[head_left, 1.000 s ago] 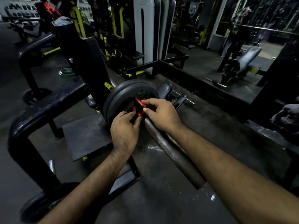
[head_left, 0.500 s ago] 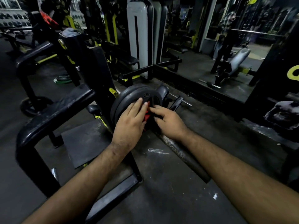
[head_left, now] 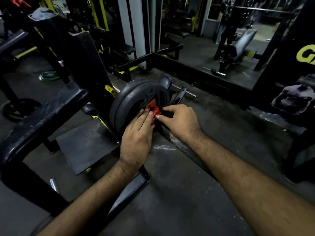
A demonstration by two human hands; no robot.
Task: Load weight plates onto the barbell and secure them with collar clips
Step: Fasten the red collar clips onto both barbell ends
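The red collar clip (head_left: 153, 110) now sits tight against the weight plates (head_left: 134, 103) on the barbell (head_left: 179, 145). Half a second ago the left hand (head_left: 136, 142) covered it; now its straight fingers press it, while the right hand (head_left: 179, 121) pinches it.

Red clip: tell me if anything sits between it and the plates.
Nothing visible does. The clip sits against the outer plate, with left hand fingers pressing it and right hand pinching its other side.
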